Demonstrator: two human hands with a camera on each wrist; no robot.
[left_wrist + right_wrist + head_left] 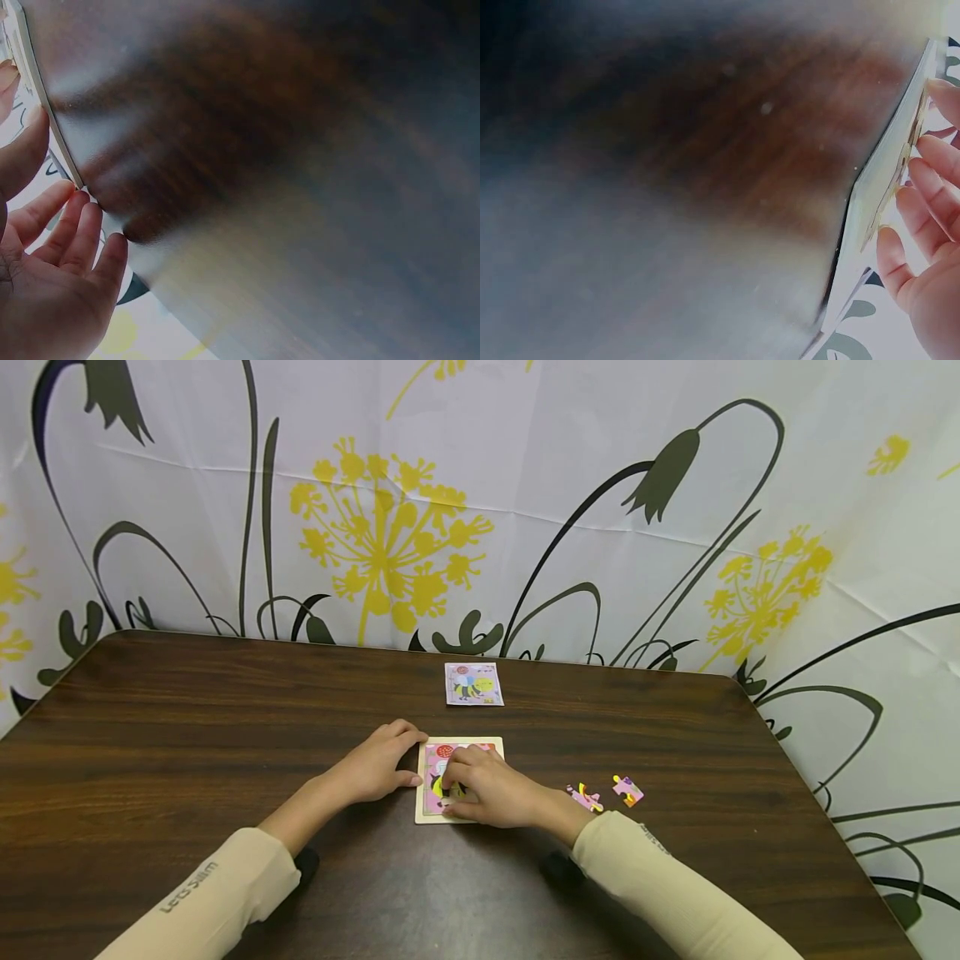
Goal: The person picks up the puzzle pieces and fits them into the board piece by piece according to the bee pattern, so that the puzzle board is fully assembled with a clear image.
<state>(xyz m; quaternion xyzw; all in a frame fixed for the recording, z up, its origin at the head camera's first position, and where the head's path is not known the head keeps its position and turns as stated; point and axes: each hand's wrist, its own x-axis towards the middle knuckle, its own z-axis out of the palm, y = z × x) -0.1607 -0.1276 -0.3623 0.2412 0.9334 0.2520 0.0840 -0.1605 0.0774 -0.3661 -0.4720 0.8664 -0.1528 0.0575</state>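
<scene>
A square wooden jigsaw puzzle [435, 819] with a pink bee picture lies on the table, pale-rimmed. My left hand [375, 766] is at its left side, thumb and fingertips right at the rim. In the left wrist view the fingers [81, 240] are spread and loosely bent by the board's edge. Over the puzzle's right part is my right hand [491, 787], covering much of the picture. Its fingertips [889, 238] rest spread on the puzzle's face in the right wrist view, with the thumb apart from the other fingers.
Two loose jigsaw pieces [627, 791] lie on the dark wooden table [187, 735], right of the puzzle and close to my right forearm. Behind the puzzle is a square bee picture sheet [474, 685]. A flower-patterned curtain [555, 460] hangs along the table's far edge.
</scene>
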